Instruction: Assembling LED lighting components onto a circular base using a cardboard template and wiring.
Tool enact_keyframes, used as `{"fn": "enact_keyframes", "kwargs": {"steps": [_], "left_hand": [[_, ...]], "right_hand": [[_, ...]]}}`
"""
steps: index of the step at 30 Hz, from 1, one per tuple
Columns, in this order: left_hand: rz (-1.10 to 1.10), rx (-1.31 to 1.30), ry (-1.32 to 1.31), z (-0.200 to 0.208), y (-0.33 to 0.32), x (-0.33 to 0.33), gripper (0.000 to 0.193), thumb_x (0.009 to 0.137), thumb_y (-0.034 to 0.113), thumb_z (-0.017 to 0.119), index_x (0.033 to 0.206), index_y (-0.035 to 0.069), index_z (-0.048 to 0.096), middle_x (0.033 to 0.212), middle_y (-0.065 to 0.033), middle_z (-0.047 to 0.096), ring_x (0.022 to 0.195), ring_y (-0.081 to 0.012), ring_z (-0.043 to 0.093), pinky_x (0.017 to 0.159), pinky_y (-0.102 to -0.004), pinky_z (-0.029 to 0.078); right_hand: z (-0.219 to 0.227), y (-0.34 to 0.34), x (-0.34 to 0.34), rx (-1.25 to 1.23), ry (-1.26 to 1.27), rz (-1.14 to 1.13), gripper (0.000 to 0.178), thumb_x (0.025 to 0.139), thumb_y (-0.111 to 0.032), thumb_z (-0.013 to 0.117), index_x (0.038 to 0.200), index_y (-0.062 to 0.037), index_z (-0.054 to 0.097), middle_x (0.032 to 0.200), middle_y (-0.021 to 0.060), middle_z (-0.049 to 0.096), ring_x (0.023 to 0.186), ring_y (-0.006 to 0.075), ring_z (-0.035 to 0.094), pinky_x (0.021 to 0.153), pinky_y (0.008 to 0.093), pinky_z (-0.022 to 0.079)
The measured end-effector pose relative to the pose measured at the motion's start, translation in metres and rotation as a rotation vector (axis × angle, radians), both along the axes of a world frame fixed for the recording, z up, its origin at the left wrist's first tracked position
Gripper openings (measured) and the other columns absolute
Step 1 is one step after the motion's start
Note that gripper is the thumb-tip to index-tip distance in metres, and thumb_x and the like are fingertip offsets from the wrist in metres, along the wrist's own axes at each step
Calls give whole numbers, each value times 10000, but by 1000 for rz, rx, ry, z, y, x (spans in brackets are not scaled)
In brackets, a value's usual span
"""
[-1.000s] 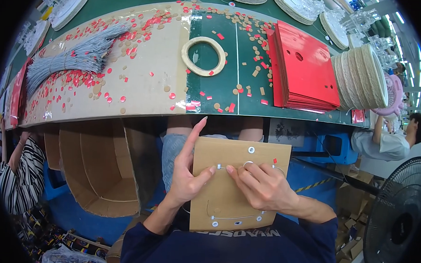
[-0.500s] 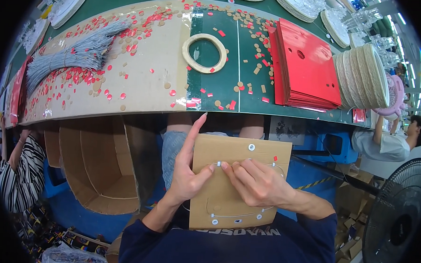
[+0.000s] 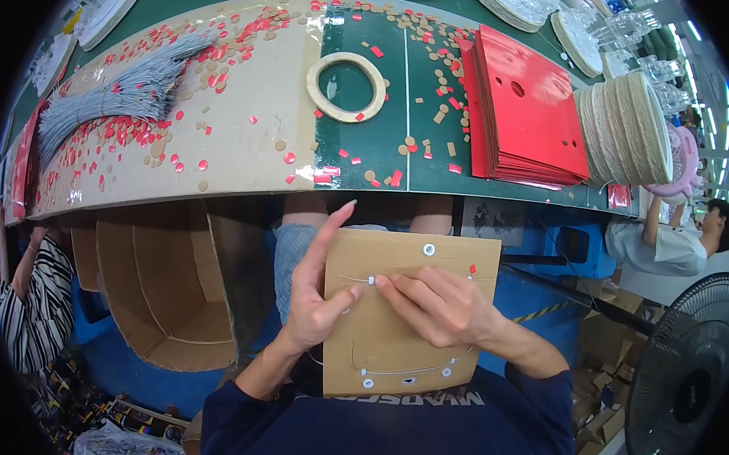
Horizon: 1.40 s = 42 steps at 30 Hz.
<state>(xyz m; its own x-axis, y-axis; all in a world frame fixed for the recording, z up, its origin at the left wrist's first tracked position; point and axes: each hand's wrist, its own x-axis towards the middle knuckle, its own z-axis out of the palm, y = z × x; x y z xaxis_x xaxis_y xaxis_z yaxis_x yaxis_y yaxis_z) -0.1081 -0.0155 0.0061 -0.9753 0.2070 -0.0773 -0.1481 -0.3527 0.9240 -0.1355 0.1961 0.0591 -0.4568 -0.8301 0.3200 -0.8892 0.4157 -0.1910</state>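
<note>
A brown cardboard panel (image 3: 392, 330) rests against my front, below the table edge. My left hand (image 3: 311, 306) grips its left side, thumb on the face and index finger stretched up along the edge. Near the upper left of the panel, the pinched fingers of my right hand (image 3: 446, 304) hold a thin grey wire, whose end (image 3: 351, 278) sticks out leftward through a small white clip (image 3: 371, 281). The wire behind those fingers is hidden. Another wire (image 3: 407, 371) runs through clips along the bottom, near white round eyelets (image 3: 367, 383). An eyelet (image 3: 428, 250) also sits at the top.
On the table lie a tape ring (image 3: 345, 116), stacked red sheets (image 3: 532, 113), a cord spool (image 3: 625, 129), a grey wire bundle (image 3: 101, 106) and scattered red and brown scraps. An open carton (image 3: 171, 284) stands below left; a black fan (image 3: 683, 380) at right. People sit at both sides.
My left thumb has drawn back from the clip, and the wire end beyond it now shows. My right fingers stay beside the clip. The whole view has shifted slightly.
</note>
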Motion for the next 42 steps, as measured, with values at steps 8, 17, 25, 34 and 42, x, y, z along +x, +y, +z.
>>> {"fn": "enact_keyframes", "kwargs": {"steps": [8, 17, 25, 34, 42], "left_hand": [[-57, -60, 49, -5, 1, 0, 668, 789, -45, 542, 1451, 9, 467, 1315, -134, 577, 1211, -198, 570, 1043, -325, 435], [103, -259, 34, 3, -6, 1, 215, 802, -62, 714, 983, 4, 810, 1514, -287, 484, 1389, -381, 515, 1143, -411, 398], [110, -872, 672, 12, -20, -16, 280, 665, 52, 859, 939, 25, 805, 1190, -215, 716, 1293, -462, 583, 1083, -514, 470], [94, -827, 879, 13, -13, -16, 64, 819, -63, 730, 840, -92, 677, 842, -205, 724, 967, -406, 750, 945, -520, 590], [209, -714, 896, 2, -12, -11, 162, 966, -16, 596, 826, -96, 577, 809, -206, 667, 811, -380, 746, 816, -492, 631]], "right_hand": [[-4, 4, 2, -32, 48, -11, 519, 582, -74, 642, 1068, 89, 728, 921, 123, 673, 750, 201, 666, 645, 306, 571], [-1, 30, 18, -114, -26, -214, 403, 651, -23, 716, 1049, 34, 743, 971, 106, 684, 854, 235, 687, 732, 329, 578], [-4, 48, 109, -413, -282, -1146, 432, 655, 32, 861, 1072, 43, 744, 1138, 199, 716, 1036, 339, 693, 877, 377, 565], [-10, 41, 132, -679, -516, -1210, 399, 703, 87, 806, 1096, 43, 753, 1304, 230, 662, 1129, 315, 661, 847, 339, 561], [-6, 39, 125, -457, -487, -1154, 492, 714, -14, 814, 1198, -83, 763, 1421, 209, 521, 1154, 311, 555, 879, 364, 503]]}}
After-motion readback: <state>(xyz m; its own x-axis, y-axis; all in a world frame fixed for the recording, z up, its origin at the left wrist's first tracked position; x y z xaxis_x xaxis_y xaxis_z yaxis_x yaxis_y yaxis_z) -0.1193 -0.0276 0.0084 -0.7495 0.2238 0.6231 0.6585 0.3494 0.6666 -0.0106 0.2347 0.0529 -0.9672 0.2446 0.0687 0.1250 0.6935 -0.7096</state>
